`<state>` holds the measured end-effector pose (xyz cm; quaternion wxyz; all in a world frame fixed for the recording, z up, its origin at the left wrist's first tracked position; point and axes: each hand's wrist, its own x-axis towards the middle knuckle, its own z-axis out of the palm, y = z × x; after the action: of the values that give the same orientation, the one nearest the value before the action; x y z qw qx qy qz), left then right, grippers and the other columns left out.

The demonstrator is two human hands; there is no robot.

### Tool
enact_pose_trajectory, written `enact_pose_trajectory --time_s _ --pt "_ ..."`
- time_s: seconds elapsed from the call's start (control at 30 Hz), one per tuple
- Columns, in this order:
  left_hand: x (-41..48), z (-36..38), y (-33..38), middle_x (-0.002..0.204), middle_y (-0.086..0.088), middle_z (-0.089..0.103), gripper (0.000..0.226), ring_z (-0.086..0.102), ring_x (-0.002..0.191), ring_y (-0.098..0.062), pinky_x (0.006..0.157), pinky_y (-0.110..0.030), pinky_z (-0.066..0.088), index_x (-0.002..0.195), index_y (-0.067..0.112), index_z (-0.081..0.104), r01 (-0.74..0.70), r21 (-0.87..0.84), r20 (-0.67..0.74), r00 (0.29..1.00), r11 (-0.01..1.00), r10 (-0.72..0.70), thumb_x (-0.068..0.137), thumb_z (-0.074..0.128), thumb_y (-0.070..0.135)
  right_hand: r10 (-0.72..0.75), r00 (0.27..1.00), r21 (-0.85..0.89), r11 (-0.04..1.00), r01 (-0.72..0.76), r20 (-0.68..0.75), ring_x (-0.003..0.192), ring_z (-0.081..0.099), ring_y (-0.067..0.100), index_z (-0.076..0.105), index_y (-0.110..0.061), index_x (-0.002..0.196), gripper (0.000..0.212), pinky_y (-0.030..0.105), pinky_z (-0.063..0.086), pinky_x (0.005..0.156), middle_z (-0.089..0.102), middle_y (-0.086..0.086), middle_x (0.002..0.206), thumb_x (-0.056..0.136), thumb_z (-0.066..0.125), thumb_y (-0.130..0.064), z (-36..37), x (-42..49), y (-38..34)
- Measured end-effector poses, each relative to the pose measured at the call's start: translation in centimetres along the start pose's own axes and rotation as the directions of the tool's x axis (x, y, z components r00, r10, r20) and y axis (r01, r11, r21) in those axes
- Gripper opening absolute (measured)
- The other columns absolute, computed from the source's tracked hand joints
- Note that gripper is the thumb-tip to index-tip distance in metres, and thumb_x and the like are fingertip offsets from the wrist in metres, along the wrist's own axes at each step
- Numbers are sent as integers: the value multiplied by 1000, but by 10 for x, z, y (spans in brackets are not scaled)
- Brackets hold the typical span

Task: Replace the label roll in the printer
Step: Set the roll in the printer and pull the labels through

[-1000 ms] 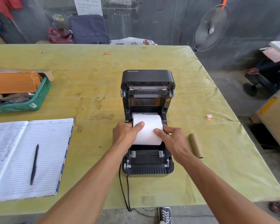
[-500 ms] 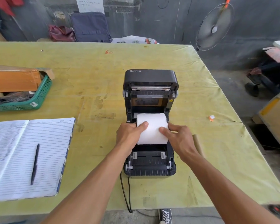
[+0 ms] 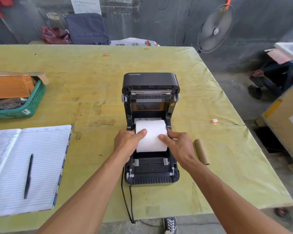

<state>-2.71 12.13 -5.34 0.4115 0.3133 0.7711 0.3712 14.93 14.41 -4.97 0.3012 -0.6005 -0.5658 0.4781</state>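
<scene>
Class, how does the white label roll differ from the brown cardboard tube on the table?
The label roll is white and thick; the cardboard tube is brown and slim. The label roll sits in the open printer, gripped by the left hand and right hand; the cardboard tube lies untouched on the table. Both are cylinders.

Left hand [image 3: 128, 142] and right hand [image 3: 179, 146] grip the white label roll [image 3: 151, 135], apparently seated in the open printer [image 3: 150, 173].

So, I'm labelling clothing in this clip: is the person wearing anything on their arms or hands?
The left forearm and right forearm are bare to the frame edge, no sleeves. The left hand and right hand have no gloves, watch, bracelet or rings showing.
</scene>
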Motion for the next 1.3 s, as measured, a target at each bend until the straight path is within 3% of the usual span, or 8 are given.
enact_pose_trajectory --time_s 0.17,0.37,0.5,0.63,0.77,0.93,1.07,1.3 --pt "2 1 -9 72 -2 48 51 46 69 -14 57 -28 31 60 14 42 -62 85 -29 997 994 65 81 76 46 47 999 40 998 -46 -22 117 67 20 63 -12 136 67 44 53 104 72 1 124 79 75 -47 10 -5 12" --pt "-10 -1 -1 85 4 74 21 69 77 -18 67 -28 53 89 16 76 -77 37 -54 995 996 79 79 82 34 113 990 -3 993 -114 -79 104 66 26 45 -16 143 85 44 56 92 63 7 116 74 87 -45 -1 -2 13" --pt "-13 -5 4 122 -4 70 62 66 109 -24 90 -32 53 129 15 64 -146 283 -61 984 948 169 75 83 39 -36 999 -305 952 30 -15 123 54 25 34 -17 151 100 36 49 95 48 9 141 71 88 -45 -10 4 4" --pt "-12 -8 29 152 -8 44 96 42 138 -26 109 -36 37 154 14 28 -331 566 76 933 755 352 77 84 29 -261 948 -635 705 317 184 135 42 28 27 -17 155 100 38 42 104 39 8 151 76 84 -41 -14 13 -20" --pt "-5 -10 43 156 -8 38 103 36 142 -27 111 -37 35 157 18 17 -401 637 277 916 658 290 78 83 25 -303 870 -728 477 492 390 144 32 30 20 -12 158 102 37 33 114 31 9 160 80 83 -34 -12 19 -37" --pt "-12 -6 27 155 -3 37 97 29 144 -22 115 -41 28 156 17 22 -481 746 277 853 461 442 80 80 33 -352 800 -760 282 586 486 140 36 28 29 -8 153 93 35 27 117 41 11 152 81 81 -33 -4 17 -28" --pt "-22 -1 -2 145 5 47 84 33 139 -18 119 -54 15 148 20 40 -506 800 220 747 323 627 76 80 38 -453 758 -724 294 624 469 127 43 27 42 -10 144 71 31 29 110 45 8 141 86 77 -30 -4 12 -16" --pt "-26 10 -41 123 -3 63 72 55 122 -24 111 -66 26 125 11 61 -563 797 165 551 218 818 61 92 24 -590 668 -697 232 678 453 97 57 30 62 -10 111 51 37 52 87 59 11 115 69 89 -16 -2 11 2"
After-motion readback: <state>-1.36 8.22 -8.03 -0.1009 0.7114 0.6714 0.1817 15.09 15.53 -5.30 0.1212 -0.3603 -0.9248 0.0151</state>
